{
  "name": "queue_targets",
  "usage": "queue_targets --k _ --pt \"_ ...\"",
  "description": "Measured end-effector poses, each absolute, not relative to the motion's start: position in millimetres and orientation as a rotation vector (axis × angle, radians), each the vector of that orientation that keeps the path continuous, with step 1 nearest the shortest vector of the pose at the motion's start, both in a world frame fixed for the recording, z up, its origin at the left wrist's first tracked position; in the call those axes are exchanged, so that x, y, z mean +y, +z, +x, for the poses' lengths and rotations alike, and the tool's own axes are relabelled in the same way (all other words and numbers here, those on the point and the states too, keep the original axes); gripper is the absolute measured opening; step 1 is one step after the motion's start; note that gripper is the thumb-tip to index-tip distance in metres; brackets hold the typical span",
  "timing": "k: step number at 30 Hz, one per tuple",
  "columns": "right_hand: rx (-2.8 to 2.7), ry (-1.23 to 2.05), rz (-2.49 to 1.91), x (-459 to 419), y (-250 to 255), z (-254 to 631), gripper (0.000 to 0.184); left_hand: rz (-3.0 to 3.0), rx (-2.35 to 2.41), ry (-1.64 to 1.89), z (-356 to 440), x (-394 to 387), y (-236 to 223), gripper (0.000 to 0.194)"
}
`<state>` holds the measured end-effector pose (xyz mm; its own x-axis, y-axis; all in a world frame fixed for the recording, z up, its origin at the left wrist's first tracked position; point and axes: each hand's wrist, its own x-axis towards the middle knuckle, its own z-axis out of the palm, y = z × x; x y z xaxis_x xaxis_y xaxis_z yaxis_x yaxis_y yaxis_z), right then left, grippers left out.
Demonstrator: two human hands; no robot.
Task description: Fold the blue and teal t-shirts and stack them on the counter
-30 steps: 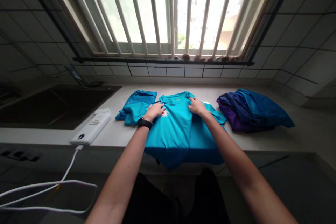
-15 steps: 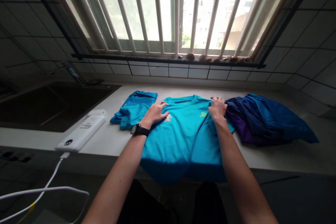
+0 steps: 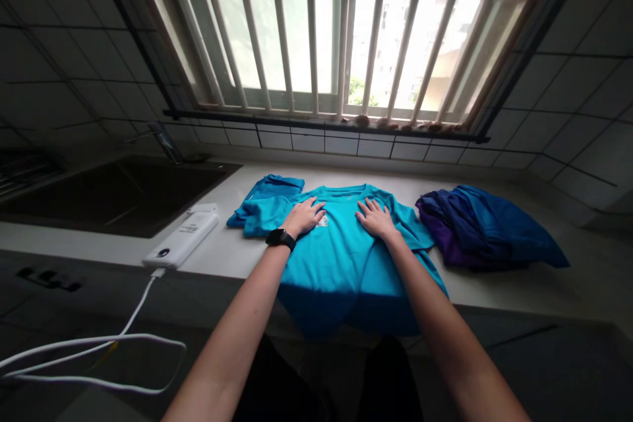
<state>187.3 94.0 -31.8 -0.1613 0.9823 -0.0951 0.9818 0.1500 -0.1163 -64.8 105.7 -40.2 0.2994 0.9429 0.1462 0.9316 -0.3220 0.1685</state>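
A turquoise T-shirt (image 3: pixel 341 257) lies front up on the white countertop (image 3: pixel 494 280), its hem hanging over the front edge. My left hand (image 3: pixel 304 216), with a black watch on the wrist, rests flat on the shirt's left chest, fingers spread. My right hand (image 3: pixel 374 217) lies flat on the right chest, fingers stretched out. Both hands are open and hold nothing.
A folded turquoise garment (image 3: pixel 264 201) lies left of the shirt. A heap of dark blue and purple clothes (image 3: pixel 487 227) sits to the right. A white power bank (image 3: pixel 182 245) with a white cable (image 3: pixel 99 349) lies near the dark sink (image 3: pixel 113 194). A barred window stands behind.
My right hand moved from the shirt's right shoulder by the dark clothes inward onto the chest. My left hand stays on the left chest. The shirt lies flatter than a second ago.
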Motion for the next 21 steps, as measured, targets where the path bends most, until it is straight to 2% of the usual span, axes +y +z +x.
queue_targets --k 6,10,12,15,21 --pt "-2.378 0.363 -1.982 54.4 -29.1 172.4 0.07 2.344 1.803 0.148 -61.3 102.1 -19.1 0.038" --pt "-2.368 0.656 -1.599 19.3 -22.6 183.6 0.06 2.318 1.936 0.242 -44.5 88.2 -28.4 0.049" --pt "-2.211 0.634 -1.499 6.0 -18.5 204.0 0.055 2.332 1.955 0.319 -37.8 81.8 -38.1 0.054" --pt "-2.027 0.37 -1.708 -6.2 -18.9 240.9 0.054 2.343 1.949 0.394 -36.0 79.9 -49.0 0.053" --pt "-2.235 0.273 -2.159 13.9 -28.0 277.4 0.056 2.315 2.034 0.567 -42.8 88.2 -56.9 0.054"
